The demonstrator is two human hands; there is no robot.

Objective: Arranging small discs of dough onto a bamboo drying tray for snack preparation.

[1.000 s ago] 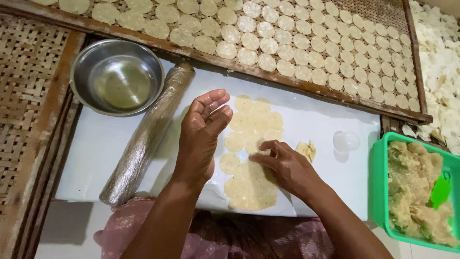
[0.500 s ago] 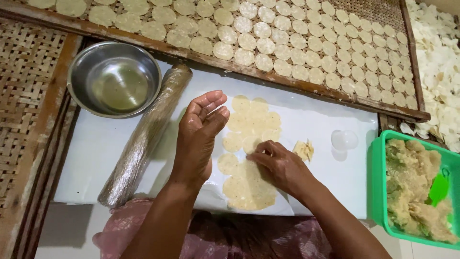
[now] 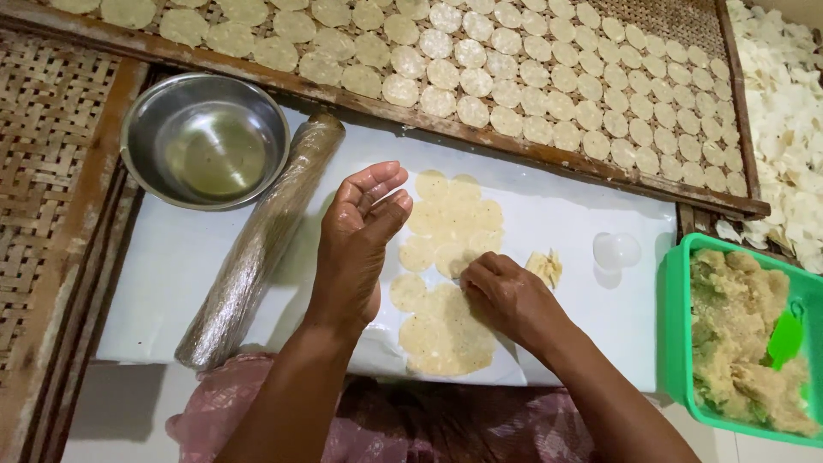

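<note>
Here | left hand [image 3: 356,249] raised, open, empty, clearing the rolled dough sheet [image 3: 447,321] | right hand [image 3: 506,296] fingertips pinched on the sheet's cut discs [image 3: 454,223] at 12 o'clock | rolling pin [image 3: 257,244] parked at 9 o'clock on the tabletop [image 3: 171,266].

One head-worn view; looks steeply down, close over the white board [image 3: 557,214].

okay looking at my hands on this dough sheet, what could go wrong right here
The right hand is picking at a cut round in the thin dough sheet; a round that thin could tear or stretch as it lifts. The left hand looks wet, so rounds might stick to it. The rolling pin lies close to the left forearm and could get nudged toward the steel bowl.
</note>
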